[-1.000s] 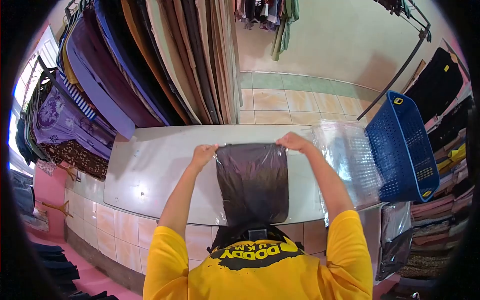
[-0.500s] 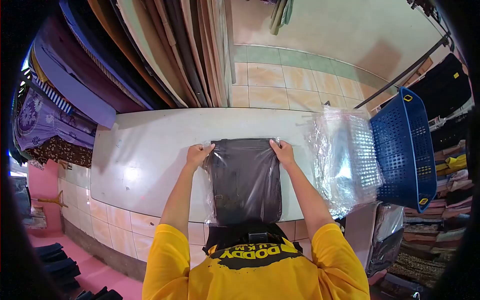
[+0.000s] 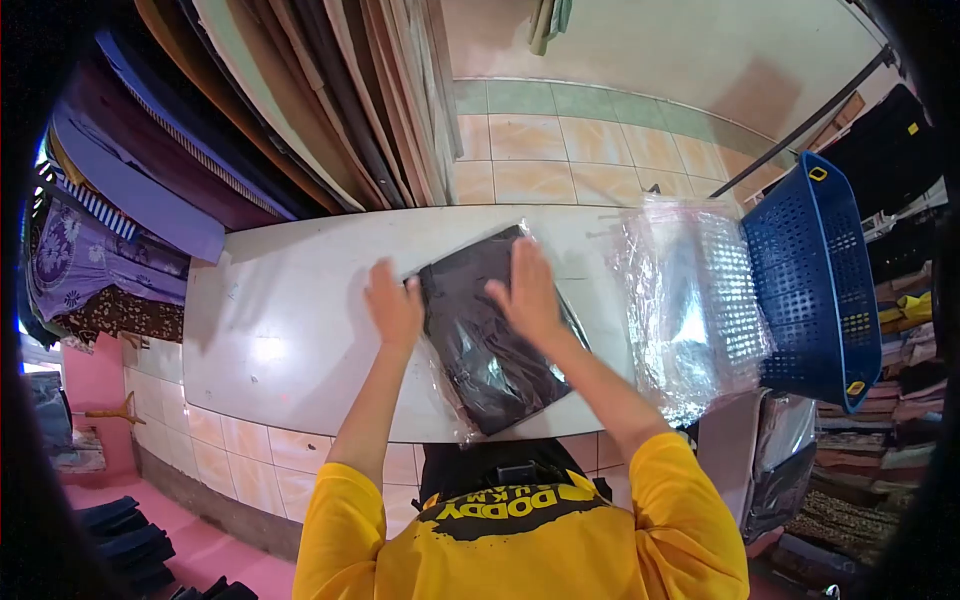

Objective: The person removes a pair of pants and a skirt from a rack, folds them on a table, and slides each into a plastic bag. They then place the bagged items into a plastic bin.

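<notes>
A dark folded garment in a clear plastic bag [image 3: 490,340] lies slanted on the white table [image 3: 290,320], its top edge turned toward the upper right. My left hand [image 3: 395,305] is beside the bag's upper left corner, fingers apart and holding nothing. Over the bag's upper right part is my right hand [image 3: 527,292], open, with thumb and fingers spread; whether it touches the plastic is unclear. Both hands are slightly blurred.
A pile of clear plastic bags [image 3: 690,310] lies at the table's right end, against a blue perforated basket [image 3: 810,285]. Hanging clothes [image 3: 300,110] line the upper left. Folded clothes [image 3: 870,450] are stacked at the far right.
Both hands have let go of the bag's top corners and opened. The bag has turned from straight to slanted, and my right hand has moved inward over it.
</notes>
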`<state>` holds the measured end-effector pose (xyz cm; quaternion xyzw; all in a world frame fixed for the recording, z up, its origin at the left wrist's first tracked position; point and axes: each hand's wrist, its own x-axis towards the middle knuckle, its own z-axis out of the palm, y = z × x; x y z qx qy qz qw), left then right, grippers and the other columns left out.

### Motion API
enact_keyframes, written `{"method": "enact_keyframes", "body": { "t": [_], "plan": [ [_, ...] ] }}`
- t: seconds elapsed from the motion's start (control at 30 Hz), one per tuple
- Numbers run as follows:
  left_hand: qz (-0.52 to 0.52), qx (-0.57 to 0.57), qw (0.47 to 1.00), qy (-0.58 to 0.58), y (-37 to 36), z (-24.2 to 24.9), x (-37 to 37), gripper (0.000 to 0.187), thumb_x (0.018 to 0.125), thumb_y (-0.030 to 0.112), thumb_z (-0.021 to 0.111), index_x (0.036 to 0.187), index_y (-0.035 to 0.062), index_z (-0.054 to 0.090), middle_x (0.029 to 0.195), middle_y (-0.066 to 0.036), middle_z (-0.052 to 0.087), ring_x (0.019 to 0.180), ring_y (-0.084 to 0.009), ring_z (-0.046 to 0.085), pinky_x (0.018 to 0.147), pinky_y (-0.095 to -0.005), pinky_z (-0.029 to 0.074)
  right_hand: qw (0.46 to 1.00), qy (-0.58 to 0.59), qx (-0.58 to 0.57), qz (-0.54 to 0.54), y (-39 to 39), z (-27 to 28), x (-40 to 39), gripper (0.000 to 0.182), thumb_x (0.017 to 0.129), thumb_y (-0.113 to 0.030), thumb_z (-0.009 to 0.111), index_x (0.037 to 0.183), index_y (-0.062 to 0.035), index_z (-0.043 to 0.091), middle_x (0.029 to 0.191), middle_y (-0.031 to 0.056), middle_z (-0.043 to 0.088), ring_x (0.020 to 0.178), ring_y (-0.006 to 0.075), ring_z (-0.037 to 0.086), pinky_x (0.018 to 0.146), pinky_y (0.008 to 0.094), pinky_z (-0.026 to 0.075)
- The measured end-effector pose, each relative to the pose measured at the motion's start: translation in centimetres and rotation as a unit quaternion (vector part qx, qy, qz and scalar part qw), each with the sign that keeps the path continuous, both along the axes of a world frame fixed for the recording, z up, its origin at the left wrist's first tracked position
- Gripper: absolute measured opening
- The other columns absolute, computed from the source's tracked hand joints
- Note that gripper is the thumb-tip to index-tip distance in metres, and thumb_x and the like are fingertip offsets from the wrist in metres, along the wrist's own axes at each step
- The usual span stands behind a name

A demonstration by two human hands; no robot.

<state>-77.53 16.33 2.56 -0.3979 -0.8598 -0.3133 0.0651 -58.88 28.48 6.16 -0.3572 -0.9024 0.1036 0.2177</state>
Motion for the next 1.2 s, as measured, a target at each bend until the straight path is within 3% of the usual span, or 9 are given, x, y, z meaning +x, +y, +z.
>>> {"method": "enact_keyframes", "body": {
  "t": [0.1,0.27,0.4,0.47,0.67,0.77,0.93,1.0,1.2],
  "plan": [
    [-0.190,-0.114,0.969,0.105,2.8,0.9,3.0,0.054,0.084,0.035,0.048,0.130,0.0121,0.034,0.132,-0.013,0.036,0.124,-0.0309,0.030,0.099,-0.0513,0.021,0.992,-0.069,-0.046,0.097,-6.6,-0.6,2.0,0.081,0.078,-0.048,0.051,0.134,0.0005,0.020,0.140,0.0180,0.019,0.130,0.0323,0.018,0.103,0.0480,0.017],
    [-0.232,-0.156,0.958,0.071,4.6,0.9,3.1,0.050,0.084,0.037,0.047,0.128,0.0157,0.037,0.131,-0.012,0.036,0.122,-0.0302,0.033,0.099,-0.0545,0.021,0.993,-0.107,-0.042,0.016,-7.0,-1.8,8.4,0.076,0.076,-0.045,0.056,0.131,-0.0004,0.027,0.138,0.0187,0.023,0.129,0.0327,0.020,0.103,0.0484,0.017],
    [-0.246,-0.092,0.965,0.022,6.4,0.6,1.0,0.045,0.083,0.038,0.049,0.119,0.0110,0.044,0.117,-0.011,0.048,0.110,-0.0298,0.043,0.093,-0.0496,0.030,0.977,0.112,-0.082,-0.164,-10.0,-1.9,15.0,0.056,0.075,-0.013,0.062,0.122,0.0009,0.034,0.121,0.0240,0.036,0.112,0.0346,0.037,0.094,0.0422,0.032],
    [-0.251,-0.092,0.955,-0.126,7.3,-0.7,-0.4,0.042,0.084,0.037,0.050,0.114,0.0079,0.048,0.110,-0.011,0.053,0.105,-0.0291,0.047,0.089,-0.0425,0.036,0.904,0.213,-0.304,-0.213,-13.0,-4.0,17.1,0.053,0.074,-0.005,0.062,0.119,0.0015,0.034,0.112,0.0212,0.042,0.096,0.0260,0.048,0.079,0.0340,0.042],
    [-0.234,-0.231,0.916,-0.231,7.0,0.6,-2.2,0.056,0.074,0.051,0.057,0.101,0.0020,0.058,0.099,-0.017,0.060,0.094,-0.0309,0.055,0.082,-0.0349,0.042,0.684,0.360,-0.563,-0.294,-13.5,-5.9,16.6,0.052,0.074,-0.004,0.064,0.117,0.0015,0.035,0.096,0.0101,0.051,0.077,0.0146,0.054,0.068,0.0260,0.045],
    [-0.248,-0.277,0.899,-0.230,4.7,1.0,-3.2,0.057,0.071,0.050,0.062,0.099,0.0008,0.061,0.096,-0.016,0.061,0.091,-0.0265,0.058,0.080,-0.0333,0.043,0.687,0.372,-0.544,-0.306,-11.2,-5.7,16.4,0.048,0.074,-0.002,0.062,0.116,0.0024,0.037,0.095,0.0099,0.053,0.080,0.0153,0.054,0.070,0.0265,0.045],
    [-0.181,-0.222,0.819,-0.497,-2.3,1.1,-1.4,0.050,0.067,0.039,0.071,0.090,-0.0048,0.063,0.084,-0.010,0.063,0.077,-0.0154,0.058,0.072,-0.0278,0.045,0.698,0.469,-0.469,-0.270,-9.3,-6.1,16.7,0.039,0.073,-0.001,0.061,0.109,0.0011,0.047,0.095,0.0101,0.054,0.083,0.0175,0.054,0.072,0.0276,0.045],
    [-0.162,-0.208,0.826,-0.498,-4.4,1.0,0.2,0.046,0.068,0.036,0.071,0.088,-0.0045,0.063,0.084,-0.010,0.063,0.076,-0.0152,0.058,0.071,-0.0278,0.045,0.865,0.242,-0.308,-0.313,-10.6,-6.9,17.1,0.045,0.072,0.000,0.062,0.114,0.0022,0.047,0.098,0.0111,0.055,0.083,0.0162,0.055,0.073,0.0264,0.046],
    [-0.138,-0.091,0.786,-0.595,-8.9,0.6,4.2,0.033,0.071,0.019,0.072,0.093,-0.0016,0.059,0.087,-0.008,0.062,0.077,-0.0165,0.059,0.071,-0.0293,0.046,0.828,0.274,-0.342,-0.350,-14.6,-6.6,19.1,0.039,0.066,-0.007,0.068,0.102,0.0014,0.053,0.089,0.0133,0.057,0.082,0.0221,0.056,0.072,0.0314,0.045]
  ]
}}
